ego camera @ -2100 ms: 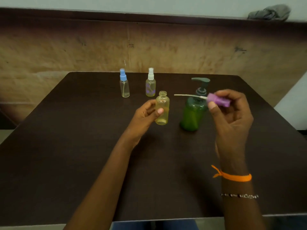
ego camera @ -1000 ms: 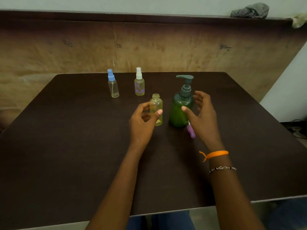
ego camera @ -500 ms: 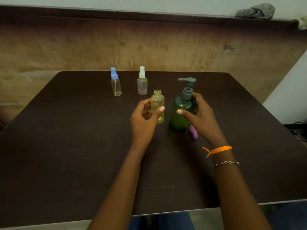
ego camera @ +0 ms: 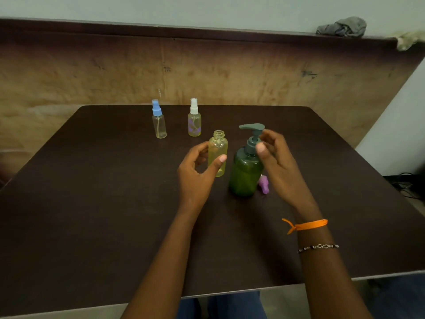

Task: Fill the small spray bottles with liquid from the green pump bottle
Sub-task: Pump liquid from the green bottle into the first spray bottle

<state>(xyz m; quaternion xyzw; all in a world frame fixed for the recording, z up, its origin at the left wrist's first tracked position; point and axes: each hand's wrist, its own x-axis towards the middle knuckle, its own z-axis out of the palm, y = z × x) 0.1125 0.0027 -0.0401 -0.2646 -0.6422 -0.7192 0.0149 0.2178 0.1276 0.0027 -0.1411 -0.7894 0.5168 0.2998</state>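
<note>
The green pump bottle [ego camera: 246,173] stands mid-table, its grey pump head pointing left. My right hand [ego camera: 278,162] hovers at the pump neck, thumb against the collar and fingers loosely curled beside the head, gripping nothing. Just left of it stands a small yellowish spray bottle [ego camera: 218,153] with its neck uncapped. My left hand [ego camera: 197,173] holds this bottle, thumb on the front and fingers behind. Its purple spray cap [ego camera: 264,184] lies on the table behind the green bottle. A blue-capped bottle [ego camera: 158,122] and a white-capped bottle [ego camera: 194,122] stand further back.
The dark brown table [ego camera: 92,215] has its front edge close to me. A worn wooden panel runs behind it, with a grey cloth [ego camera: 342,26] on its ledge at the top right. A pale wall stands to the right.
My right hand laid the purple cap down by the green bottle, gripped the bottle's body, then rose to the pump neck. My left hand stayed on the uncapped bottle.
</note>
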